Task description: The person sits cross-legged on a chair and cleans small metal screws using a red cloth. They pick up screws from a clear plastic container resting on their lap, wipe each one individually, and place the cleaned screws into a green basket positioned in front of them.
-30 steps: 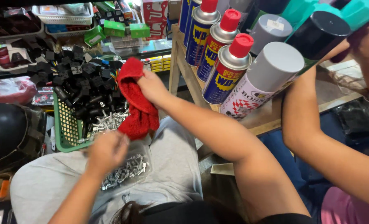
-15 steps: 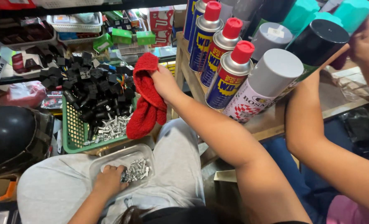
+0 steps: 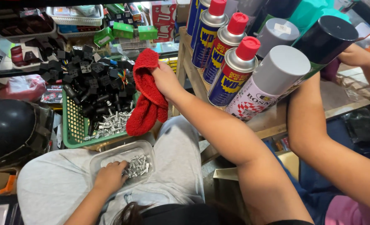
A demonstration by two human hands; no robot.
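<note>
Here your right hand pinches the red cloth above the green basket: soft, light, limp, so bunch it near the top. Your left hand rests, fingers curled, on small metal parts in the clear tray on your lap.

Your two arms are bare from the hand up to the near edge of the picture; no sleeve, watch or ring shows on them. Your left hand and your right hand wear no gloves. You wear light grey trousers of soft cloth, with small creases over the legs. At the near edge, some dark hair and a piece of a black top show.
</note>
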